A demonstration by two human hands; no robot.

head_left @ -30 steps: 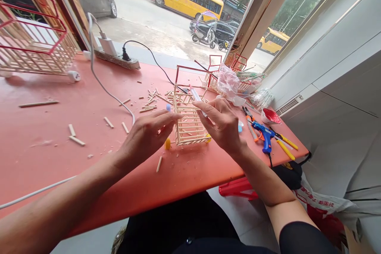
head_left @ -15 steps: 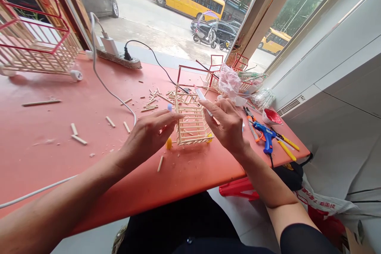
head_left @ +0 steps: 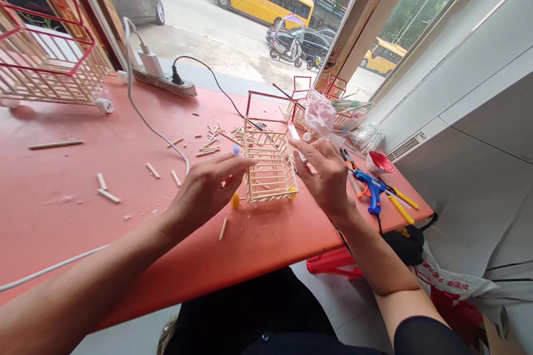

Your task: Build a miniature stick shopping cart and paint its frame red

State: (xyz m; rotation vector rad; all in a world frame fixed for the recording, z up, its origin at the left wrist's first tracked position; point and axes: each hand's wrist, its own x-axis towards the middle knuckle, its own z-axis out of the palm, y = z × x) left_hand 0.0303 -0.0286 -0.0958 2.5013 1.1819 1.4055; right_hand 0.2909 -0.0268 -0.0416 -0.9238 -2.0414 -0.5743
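A small cart of wooden sticks (head_left: 270, 169), with a red-topped upright frame at its far end and yellow and blue wheels, stands in the middle of the table. At its left side, my left hand (head_left: 216, 177) pinches the edge between thumb and fingers. Just beyond its right side, my right hand (head_left: 322, 169) is closed around a slim white flat tool (head_left: 296, 138). That tool points up and away, apart from the cart's rail; its exact kind is unclear.
Cut sticks (head_left: 208, 150) are scattered left and behind. On the right lie a blue glue gun (head_left: 373, 187), yellow-handled pliers (head_left: 402, 208) and a bowl of red paint (head_left: 380, 162). A larger stick cart (head_left: 50, 77) stands far left. A white cable (head_left: 144, 116) crosses the table.
My right hand and the white tool have shifted right, away from the cart's upper right rail. My left hand keeps its hold on the left edge.
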